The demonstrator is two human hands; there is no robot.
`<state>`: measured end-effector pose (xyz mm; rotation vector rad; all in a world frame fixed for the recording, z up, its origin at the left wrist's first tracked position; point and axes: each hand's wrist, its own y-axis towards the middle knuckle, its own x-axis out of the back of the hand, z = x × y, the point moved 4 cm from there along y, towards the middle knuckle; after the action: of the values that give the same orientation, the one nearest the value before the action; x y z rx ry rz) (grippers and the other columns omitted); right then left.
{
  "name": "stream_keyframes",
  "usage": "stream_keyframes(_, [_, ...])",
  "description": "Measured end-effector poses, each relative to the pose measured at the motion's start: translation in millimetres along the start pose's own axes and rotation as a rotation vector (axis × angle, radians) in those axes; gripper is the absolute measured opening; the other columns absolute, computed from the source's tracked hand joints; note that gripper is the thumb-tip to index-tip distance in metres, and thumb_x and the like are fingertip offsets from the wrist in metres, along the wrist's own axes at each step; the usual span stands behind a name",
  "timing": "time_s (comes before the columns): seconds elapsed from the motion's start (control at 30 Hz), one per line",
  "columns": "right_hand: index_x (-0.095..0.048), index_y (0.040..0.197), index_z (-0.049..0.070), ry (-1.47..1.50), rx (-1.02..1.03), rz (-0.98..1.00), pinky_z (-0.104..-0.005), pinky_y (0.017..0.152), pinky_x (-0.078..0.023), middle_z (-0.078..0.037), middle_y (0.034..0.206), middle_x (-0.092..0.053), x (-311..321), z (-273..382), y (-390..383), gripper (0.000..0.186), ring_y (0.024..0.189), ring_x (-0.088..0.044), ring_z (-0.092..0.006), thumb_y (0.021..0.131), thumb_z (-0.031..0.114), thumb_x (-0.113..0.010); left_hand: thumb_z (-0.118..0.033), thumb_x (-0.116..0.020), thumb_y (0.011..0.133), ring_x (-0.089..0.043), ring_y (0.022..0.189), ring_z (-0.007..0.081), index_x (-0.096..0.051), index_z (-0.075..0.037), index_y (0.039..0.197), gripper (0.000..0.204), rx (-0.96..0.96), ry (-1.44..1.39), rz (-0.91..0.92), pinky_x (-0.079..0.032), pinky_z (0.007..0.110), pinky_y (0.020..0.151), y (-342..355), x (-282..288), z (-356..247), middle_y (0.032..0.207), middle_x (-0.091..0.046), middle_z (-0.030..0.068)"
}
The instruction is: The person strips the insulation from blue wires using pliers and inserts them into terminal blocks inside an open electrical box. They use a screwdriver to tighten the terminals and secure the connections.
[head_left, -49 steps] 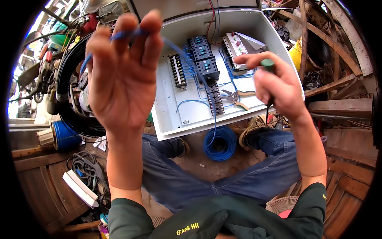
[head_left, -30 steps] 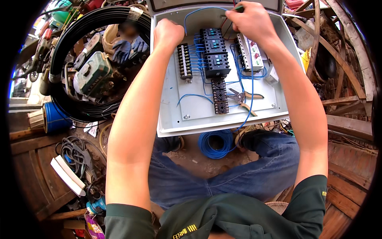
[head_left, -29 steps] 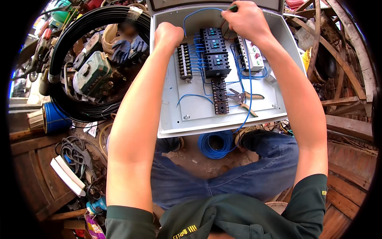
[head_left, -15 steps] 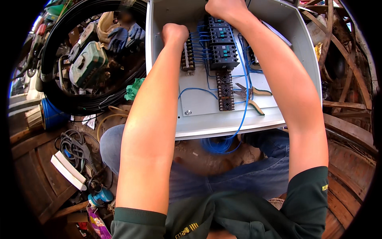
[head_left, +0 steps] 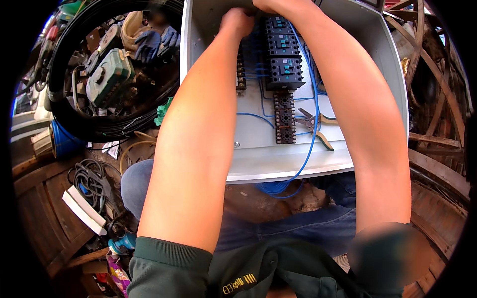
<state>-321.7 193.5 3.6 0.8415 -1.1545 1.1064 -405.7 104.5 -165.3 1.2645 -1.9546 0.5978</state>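
A grey metal electrical enclosure (head_left: 293, 174) rests over my legs. My left hand (head_left: 238, 22) reaches to its far end, beside the upper part of the black terminal strip (head_left: 241, 74); its fingers are hidden. At the top edge of the picture, my right hand (head_left: 271, 5) is close to the left one, above the column of black contactors (head_left: 285, 47), with its fingers out of sight. Whether either hand holds anything does not show. Brown relay sockets (head_left: 285, 119) sit below the contactors. Pliers (head_left: 325, 141) with spread handles lie on the mounting plate, behind a long blue wire (head_left: 314, 134).
Coiled blue wire (head_left: 273, 187) hangs below the enclosure's near edge. To the left lie a large black cable coil (head_left: 64, 119), a green case (head_left: 110, 79), grey gloves (head_left: 149, 44) and a blue bucket (head_left: 67, 141). Curved wooden pieces (head_left: 427, 64) stand at the right.
My left hand has moved right and farther away, from the terminal strip's left side toward my right hand. The right hand has shifted slightly up. The enclosure sits slightly lower and farther right in view.
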Motion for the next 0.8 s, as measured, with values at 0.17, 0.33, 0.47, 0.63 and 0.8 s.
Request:
stream_keyframes(0.17, [-0.075, 0.102, -0.002, 0.092, -0.034, -0.115, -0.0458, 0.092, -0.055, -0.029, 0.107, -0.070, -8.7, -4.9, 14.1, 0.027, 0.107, -0.068, -0.0402, 0.081, 0.012, -0.063, -0.025, -0.066, 0.088, -0.067, 0.109, 0.0319, -0.074, -0.019, 0.118, 0.032, -0.160, 0.088, -0.037, -0.052, 0.040, 0.096, 23.6, 4.4, 29.5, 0.116, -0.072, 0.0134])
stream_keyframes(0.33, [-0.073, 0.108, -0.003, 0.158, -0.098, -0.138, -0.0464, 0.096, -0.053, -0.030, 0.113, -0.067, -10.8, -15.2, 11.6, 0.031, 0.111, -0.065, -0.0421, 0.084, 0.012, -0.060, -0.027, -0.077, 0.082, -0.071, 0.103, 0.0299, -0.076, -0.007, 0.109, 0.033, 0.033, -0.150, -0.017, -0.054, 0.041, 0.091, -3.6, 11.3, 1.8, 0.106, -0.074, 0.0192])
stream_keyframes(0.47, [-0.072, 0.109, -0.004, 0.188, -0.123, -0.110, -0.0471, 0.096, -0.053, -0.031, 0.115, -0.066, -18.2, -23.8, 20.7, 0.032, 0.113, -0.065, -0.0425, 0.084, 0.012, -0.060, -0.024, -0.075, 0.082, -0.071, 0.103, 0.0316, -0.076, -0.009, 0.109, 0.031, 0.078, -0.079, -0.042, -0.054, 0.042, 0.090, -16.1, 19.8, -15.7, 0.108, -0.072, 0.0212])
stream_keyframes(0.63, [-0.071, 0.108, -0.005, 0.159, -0.067, -0.067, -0.0469, 0.094, -0.053, -0.031, 0.115, -0.066, -13.4, -16.9, 12.2, 0.033, 0.112, -0.065, -0.0416, 0.082, 0.012, -0.060, -0.016, -0.068, 0.083, -0.071, 0.102, 0.0344, -0.076, -0.009, 0.107, 0.026, -0.002, 0.021, 0.009, -0.055, 0.044, 0.088, -3.5, 11.1, 0.8, 0.107, -0.071, 0.0229])
stream_keyframes(0.8, [-0.072, 0.104, -0.005, 0.111, -0.033, 0.087, -0.0467, 0.091, -0.054, -0.030, 0.110, -0.067, 7.3, -18.1, -10.8, 0.032, 0.107, -0.067, -0.0406, 0.079, 0.011, -0.060, -0.010, -0.064, 0.081, -0.070, 0.102, 0.0371, -0.076, -0.008, 0.104, 0.026, -0.108, 0.073, 0.051, -0.055, 0.045, 0.088, 12.7, -12.5, 27.0, 0.107, -0.071, 0.0226])
